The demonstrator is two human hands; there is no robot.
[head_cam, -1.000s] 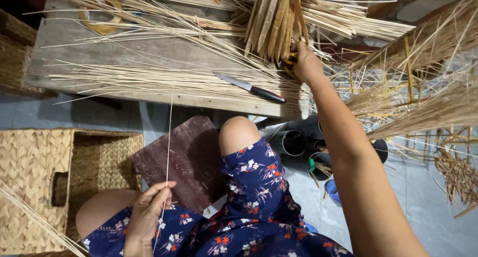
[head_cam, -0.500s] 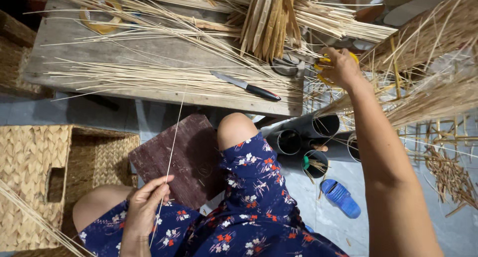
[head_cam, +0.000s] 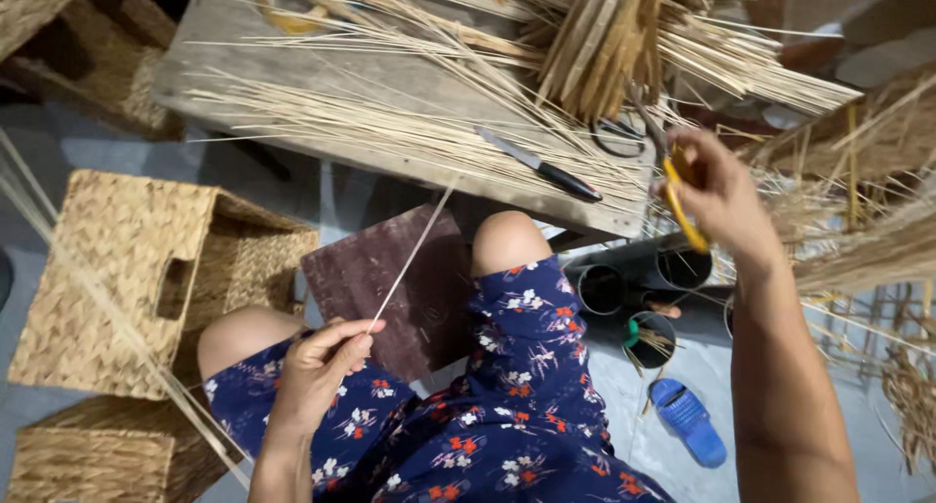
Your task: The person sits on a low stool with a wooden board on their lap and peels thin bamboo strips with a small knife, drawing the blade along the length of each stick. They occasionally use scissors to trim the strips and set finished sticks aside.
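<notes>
Left hand (head_cam: pixel 317 371) pinches thin strip (head_cam: pixel 414 254); right hand (head_cam: pixel 717 191) grips yellow-handled scissors (head_cam: pixel 673 176)

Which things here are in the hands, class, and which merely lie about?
In hand:
left hand pinching thin reed strip
right hand gripping yellow-handled scissors

Lying about:
knife
wooden bench
woven basket
blue sandal
dark tubes

The right hand (head_cam: pixel 717 196) covers the scissors' (head_cam: pixel 673 186) yellow handles, their blades blur into the straw bundle (head_cam: pixel 609 40) at twelve o'clock, and the frame crops the woven basket (head_cam: pixel 97 454) at seven o'clock.
</notes>
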